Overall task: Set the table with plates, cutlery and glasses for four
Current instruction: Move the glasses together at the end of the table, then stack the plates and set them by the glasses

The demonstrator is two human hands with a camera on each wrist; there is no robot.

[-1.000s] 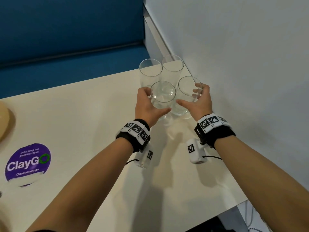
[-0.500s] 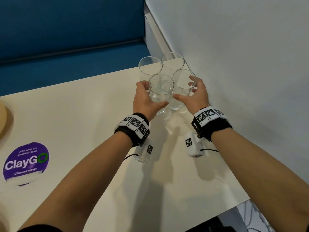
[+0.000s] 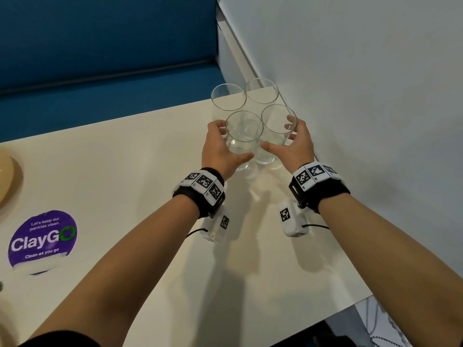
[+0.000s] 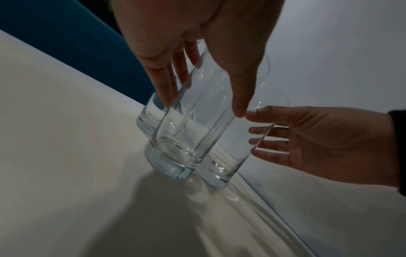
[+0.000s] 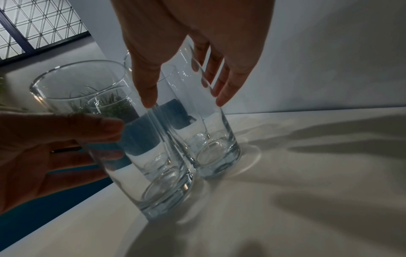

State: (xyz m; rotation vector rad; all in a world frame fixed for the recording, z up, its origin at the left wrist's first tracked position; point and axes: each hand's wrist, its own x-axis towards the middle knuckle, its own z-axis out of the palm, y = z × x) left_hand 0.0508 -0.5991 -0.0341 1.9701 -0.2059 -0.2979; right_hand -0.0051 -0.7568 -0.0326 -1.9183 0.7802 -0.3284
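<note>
Four clear tumblers stand in a tight square at the far right corner of the white table. My left hand wraps the front-left glass, fingers on its left side and thumb on its near side. My right hand holds the front-right glass the same way, mirrored. Both glasses rest with their bases on the table and touch each other. The rear-left glass and rear-right glass stand free behind them. In the wrist views, the left hand and right hand each straddle their glass.
A grey wall runs close along the table's right side. A blue bench lies beyond the far edge. A purple ClayGo sticker and the rim of a beige plate are at the left. The table's near right corner drops off.
Both hands have moved the two front glasses slightly away from me, closer to the rear pair, and they now stand on the table. Both grips look the same.
</note>
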